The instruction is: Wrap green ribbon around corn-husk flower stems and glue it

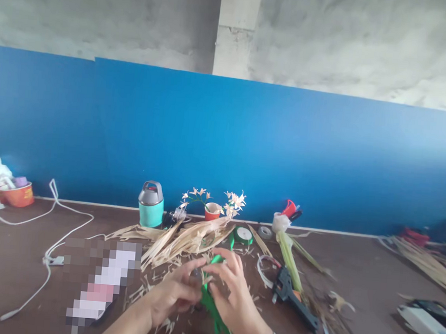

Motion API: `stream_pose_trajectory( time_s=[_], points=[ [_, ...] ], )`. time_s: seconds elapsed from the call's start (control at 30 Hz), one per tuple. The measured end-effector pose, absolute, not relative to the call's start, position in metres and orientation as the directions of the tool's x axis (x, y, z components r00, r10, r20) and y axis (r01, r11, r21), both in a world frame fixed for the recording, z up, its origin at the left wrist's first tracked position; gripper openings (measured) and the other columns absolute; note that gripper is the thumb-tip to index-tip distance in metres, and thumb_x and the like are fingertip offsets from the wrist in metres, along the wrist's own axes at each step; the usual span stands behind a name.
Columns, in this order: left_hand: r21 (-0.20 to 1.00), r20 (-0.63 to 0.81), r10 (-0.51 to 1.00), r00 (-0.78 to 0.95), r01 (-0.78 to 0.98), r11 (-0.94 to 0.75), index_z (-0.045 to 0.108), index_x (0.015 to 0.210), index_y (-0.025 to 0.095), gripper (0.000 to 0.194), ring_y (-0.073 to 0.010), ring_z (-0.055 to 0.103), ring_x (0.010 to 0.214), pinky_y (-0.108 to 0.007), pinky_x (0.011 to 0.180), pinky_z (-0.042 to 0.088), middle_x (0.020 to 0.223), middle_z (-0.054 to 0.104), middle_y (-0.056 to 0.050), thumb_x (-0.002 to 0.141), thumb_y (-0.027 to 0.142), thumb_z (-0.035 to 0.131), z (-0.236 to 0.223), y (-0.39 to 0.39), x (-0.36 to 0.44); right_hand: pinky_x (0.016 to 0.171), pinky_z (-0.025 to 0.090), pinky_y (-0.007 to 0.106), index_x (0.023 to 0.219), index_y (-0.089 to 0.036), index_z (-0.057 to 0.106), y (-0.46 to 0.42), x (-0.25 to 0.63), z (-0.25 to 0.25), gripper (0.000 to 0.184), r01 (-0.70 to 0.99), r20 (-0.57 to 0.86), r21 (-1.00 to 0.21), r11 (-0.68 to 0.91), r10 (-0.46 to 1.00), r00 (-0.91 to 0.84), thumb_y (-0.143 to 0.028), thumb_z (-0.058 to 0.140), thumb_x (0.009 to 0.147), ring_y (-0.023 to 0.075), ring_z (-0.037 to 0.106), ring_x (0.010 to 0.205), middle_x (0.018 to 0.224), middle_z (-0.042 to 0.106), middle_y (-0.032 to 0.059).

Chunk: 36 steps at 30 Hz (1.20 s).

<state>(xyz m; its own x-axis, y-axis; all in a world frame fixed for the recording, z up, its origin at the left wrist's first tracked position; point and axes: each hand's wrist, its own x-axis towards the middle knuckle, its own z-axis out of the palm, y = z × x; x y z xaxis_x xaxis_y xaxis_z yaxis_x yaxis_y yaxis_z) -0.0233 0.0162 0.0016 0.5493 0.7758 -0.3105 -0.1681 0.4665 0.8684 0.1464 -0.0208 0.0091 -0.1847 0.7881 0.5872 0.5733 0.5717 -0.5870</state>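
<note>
Both my hands meet low in the middle of the view over a brown table (14,269). My left hand (174,292) and my right hand (232,291) are closed in a pinch on a green ribbon (215,315), which trails down between my wrists toward the bottom edge. A small pale piece sits at my fingertips, too small to name. A roll of green ribbon (243,235) lies just beyond my hands. A heap of dried straw leaves (186,239) spreads behind them.
A black glue gun (293,296) lies right of my hands. A teal and grey pot (151,204), a red cup of straw flowers (212,207), a tape roll (265,232) and a white cable (53,236) are further back. More straw (427,263) lies far right.
</note>
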Motion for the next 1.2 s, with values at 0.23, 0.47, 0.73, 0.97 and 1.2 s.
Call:
stream_pose_trajectory(
  time_s=[0.23, 0.47, 0.73, 0.97, 1.2],
  points=[
    [0.852, -0.297, 0.656, 0.694, -0.117, 0.51, 0.055, 0.118, 0.021, 0.072, -0.0061, 0.042, 0.045, -0.02, 0.044, 0.018, 0.064, 0.059, 0.004, 0.049, 0.006, 0.066, 0.005, 0.018, -0.027, 0.095, 0.037, 0.045, 0.072, -0.024, 0.063, -0.03, 0.141, 0.038, 0.031, 0.706, 0.497, -0.352, 0.615, 0.762, -0.416, 0.002, 0.049, 0.064, 0.0258, 0.037, 0.12, 0.13, 0.045, 0.0011],
    [0.915, -0.163, 0.795, 0.584, -0.212, 0.344, 0.063, 0.095, 0.016, 0.044, -0.0107, 0.05, 0.056, -0.021, 0.053, 0.032, 0.06, 0.058, 0.003, 0.052, 0.008, 0.065, 0.024, 0.021, -0.017, 0.081, 0.039, 0.037, 0.07, -0.022, 0.062, -0.02, 0.141, 0.056, 0.022, 0.736, 0.537, -0.319, 0.598, 0.753, -0.38, -0.001, 0.055, 0.066, 0.0213, 0.051, 0.092, 0.094, 0.061, 0.0032],
    [0.874, -0.072, 0.92, 0.385, -0.419, 0.244, 0.064, 0.077, 0.015, 0.022, -0.011, 0.052, 0.059, -0.022, 0.054, 0.036, 0.067, 0.059, 0.001, 0.057, 0.019, 0.072, 0.051, 0.026, -0.001, 0.074, 0.035, 0.034, 0.073, -0.022, 0.062, -0.001, 0.137, 0.075, 0.021, 0.778, 0.702, -0.231, 0.585, 0.653, -0.283, -0.003, 0.054, 0.071, 0.0183, 0.054, 0.079, 0.076, 0.062, 0.0009],
    [0.927, -0.065, 0.959, 0.276, -0.34, 0.16, 0.054, 0.057, 0.016, 0.024, -0.0026, 0.027, 0.037, -0.017, 0.038, 0.015, 0.04, 0.04, 0.009, 0.06, 0.028, 0.074, 0.054, 0.029, -0.001, 0.076, 0.033, 0.035, 0.076, -0.022, 0.063, 0.003, 0.137, 0.074, 0.017, 0.792, 0.813, -0.14, 0.594, 0.526, -0.251, -0.008, 0.053, 0.076, 0.0169, 0.054, 0.074, 0.076, 0.064, 0.0011],
    [0.834, -0.113, 0.946, 0.304, -0.488, 0.257, 0.053, 0.062, 0.017, 0.024, -0.0035, 0.04, 0.042, -0.015, 0.04, 0.023, 0.051, 0.049, 0.006, 0.06, 0.025, 0.075, 0.057, 0.023, 0.001, 0.076, 0.032, 0.033, 0.078, -0.023, 0.063, 0.003, 0.135, 0.071, 0.015, 0.789, 0.854, -0.156, 0.594, 0.482, -0.194, -0.011, 0.055, 0.077, 0.0165, 0.054, 0.075, 0.077, 0.066, -0.0002]
  ],
)
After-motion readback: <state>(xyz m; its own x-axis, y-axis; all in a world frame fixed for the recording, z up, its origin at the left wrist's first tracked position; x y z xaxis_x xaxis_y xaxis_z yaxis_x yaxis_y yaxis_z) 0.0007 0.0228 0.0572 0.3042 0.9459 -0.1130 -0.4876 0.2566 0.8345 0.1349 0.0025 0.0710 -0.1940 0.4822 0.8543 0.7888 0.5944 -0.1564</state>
